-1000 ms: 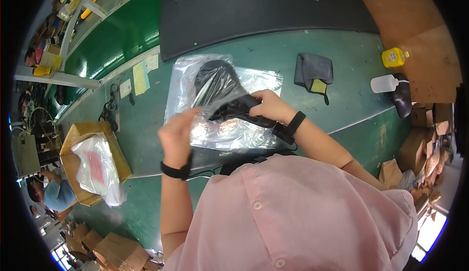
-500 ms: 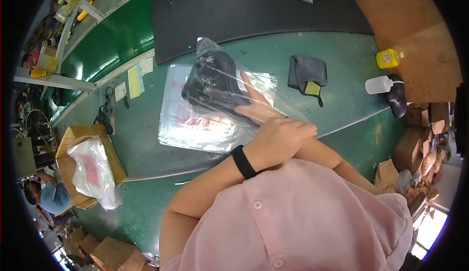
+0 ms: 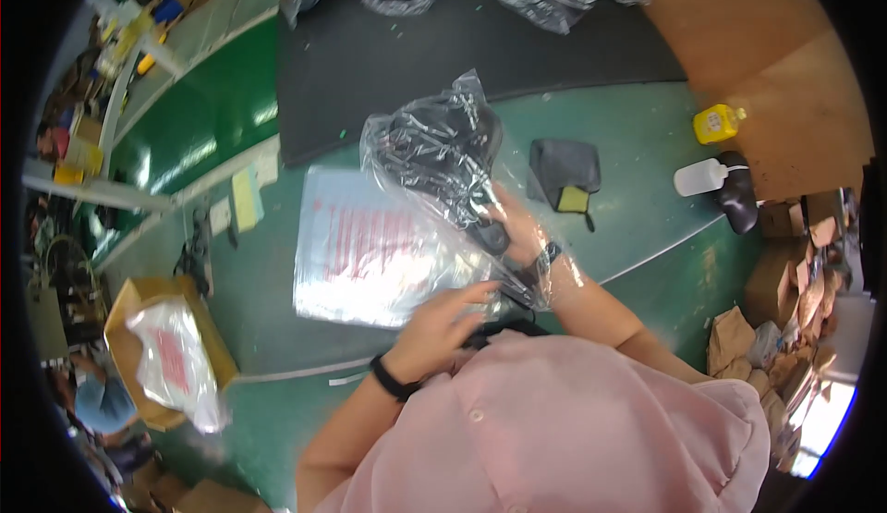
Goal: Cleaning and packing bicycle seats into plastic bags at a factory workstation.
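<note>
A black bicycle saddle (image 3: 443, 148) sits inside a clear plastic bag (image 3: 383, 148) above the bench, its narrow end toward me. My right hand (image 3: 517, 226) grips that narrow end, with the bag's loose end draped over the wrist. My left hand (image 3: 443, 323) is close by, its fingers stretched toward the bag's near end; whether they touch the film I cannot tell. Beneath and to the left lies a stack of flat plastic bags (image 3: 356, 254) with red print.
A grey cloth (image 3: 564, 166) with a yellow patch lies right of the saddle. Farther right are a white squeeze bottle (image 3: 699, 177), a yellow bottle (image 3: 718, 123) and a black padded object (image 3: 736, 203). A cardboard box (image 3: 222, 328) holding bags stands left. A black mat (image 3: 388, 60) covers the back.
The bagged saddle has turned and moved right, and the film now extends over my right wrist. My left hand has moved left, off my right forearm, uncovering more of the bag stack.
</note>
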A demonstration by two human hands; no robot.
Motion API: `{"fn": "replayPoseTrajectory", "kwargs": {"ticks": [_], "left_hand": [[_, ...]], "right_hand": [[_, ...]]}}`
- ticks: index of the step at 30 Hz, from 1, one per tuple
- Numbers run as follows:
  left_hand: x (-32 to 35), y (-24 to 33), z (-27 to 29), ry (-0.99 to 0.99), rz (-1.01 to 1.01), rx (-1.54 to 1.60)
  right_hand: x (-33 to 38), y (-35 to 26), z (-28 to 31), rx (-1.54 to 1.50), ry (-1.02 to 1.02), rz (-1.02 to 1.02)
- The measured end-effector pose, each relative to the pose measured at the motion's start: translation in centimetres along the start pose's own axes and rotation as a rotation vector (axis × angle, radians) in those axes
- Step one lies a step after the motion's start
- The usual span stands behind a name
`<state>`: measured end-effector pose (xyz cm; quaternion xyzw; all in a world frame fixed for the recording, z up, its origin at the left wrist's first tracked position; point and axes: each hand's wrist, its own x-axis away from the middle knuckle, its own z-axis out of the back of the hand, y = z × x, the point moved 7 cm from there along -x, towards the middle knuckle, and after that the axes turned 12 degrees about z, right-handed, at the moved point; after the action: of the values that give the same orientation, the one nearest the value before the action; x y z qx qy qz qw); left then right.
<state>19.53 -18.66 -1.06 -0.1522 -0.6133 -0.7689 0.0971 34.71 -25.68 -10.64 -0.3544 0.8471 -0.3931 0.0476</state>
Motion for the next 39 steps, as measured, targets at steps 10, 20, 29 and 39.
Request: {"fn": "replayPoseTrajectory", "kwargs": {"ticks": [10,20,29,39], "left_hand": [[4.0,-16.6,5.9,0.481,0.303,-0.64],[3.3,-18.8,9.3,0.602,0.495,-0.746],[2.0,-19.8,9.1,0.623,0.491,-0.81],[5.0,-19.8,7.9,0.818,0.648,-0.59]], "right_hand": [[-14.4,-18.7,5.8,0.666,0.112,0.521],[-20.4,-14.4,4.5,0.723,0.002,0.239],[-5.8,5.2,6.4,1.714,-0.722,0.282],[-6.5,5.3,6.6,1.681,-0.641,0.392]]}}
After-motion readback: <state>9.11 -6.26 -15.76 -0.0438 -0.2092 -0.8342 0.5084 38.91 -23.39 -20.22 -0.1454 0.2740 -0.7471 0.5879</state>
